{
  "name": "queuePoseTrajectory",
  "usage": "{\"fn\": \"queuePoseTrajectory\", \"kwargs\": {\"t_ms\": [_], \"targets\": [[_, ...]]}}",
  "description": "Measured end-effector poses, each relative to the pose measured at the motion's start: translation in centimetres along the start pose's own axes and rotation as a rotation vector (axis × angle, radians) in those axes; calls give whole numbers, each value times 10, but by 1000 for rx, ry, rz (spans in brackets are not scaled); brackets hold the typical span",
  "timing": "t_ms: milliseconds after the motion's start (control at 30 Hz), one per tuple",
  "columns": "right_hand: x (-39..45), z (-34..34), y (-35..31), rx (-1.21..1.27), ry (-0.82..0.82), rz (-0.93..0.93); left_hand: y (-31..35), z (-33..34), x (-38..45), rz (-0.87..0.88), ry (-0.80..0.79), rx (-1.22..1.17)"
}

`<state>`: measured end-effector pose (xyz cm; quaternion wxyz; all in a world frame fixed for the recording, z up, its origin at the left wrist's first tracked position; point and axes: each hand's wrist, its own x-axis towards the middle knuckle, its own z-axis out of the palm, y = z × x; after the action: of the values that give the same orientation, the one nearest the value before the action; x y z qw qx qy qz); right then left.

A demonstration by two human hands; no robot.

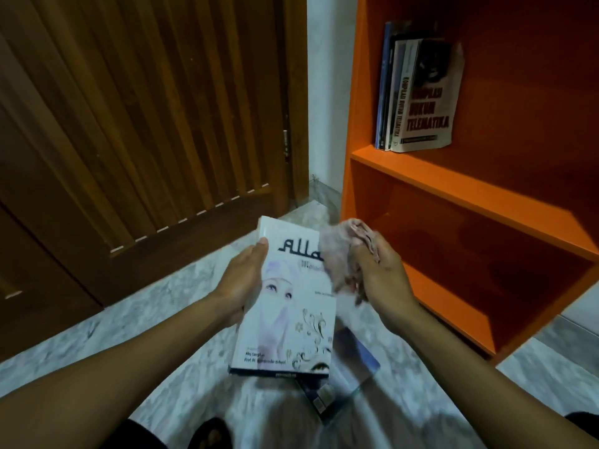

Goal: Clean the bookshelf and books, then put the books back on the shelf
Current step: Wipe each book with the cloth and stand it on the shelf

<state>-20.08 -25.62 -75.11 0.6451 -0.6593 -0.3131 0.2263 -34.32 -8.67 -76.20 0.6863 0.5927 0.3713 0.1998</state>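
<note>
A brown slatted wooden door fills the left side; below it, pale marbled floor; the left hand grips the white book by its left edge, thumb on the cover and fingers curled behind it, holding it above the floor; another book lies on the floor partly beneath it; the right hand clutches a crumpled pinkish cloth, fingers clamped round it, the cloth touching the cover's upper right; the orange bookshelf stands to the right, with several upright books on its upper shelf, against the left wall.
</note>
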Motion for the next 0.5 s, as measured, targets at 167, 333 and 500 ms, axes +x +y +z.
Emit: {"fn": "queuePoseTrajectory", "kwargs": {"t_ms": [167,333,500], "targets": [[5,24,24,-347,-58,-240,-28,36,-6,-61,-174,78],[-8,36,58,-625,-75,-298,-19,55,-11,-257,-229,-193],[-25,34,69,-576,-286,-412,-12,45,9,-309,-107,-426]]}}
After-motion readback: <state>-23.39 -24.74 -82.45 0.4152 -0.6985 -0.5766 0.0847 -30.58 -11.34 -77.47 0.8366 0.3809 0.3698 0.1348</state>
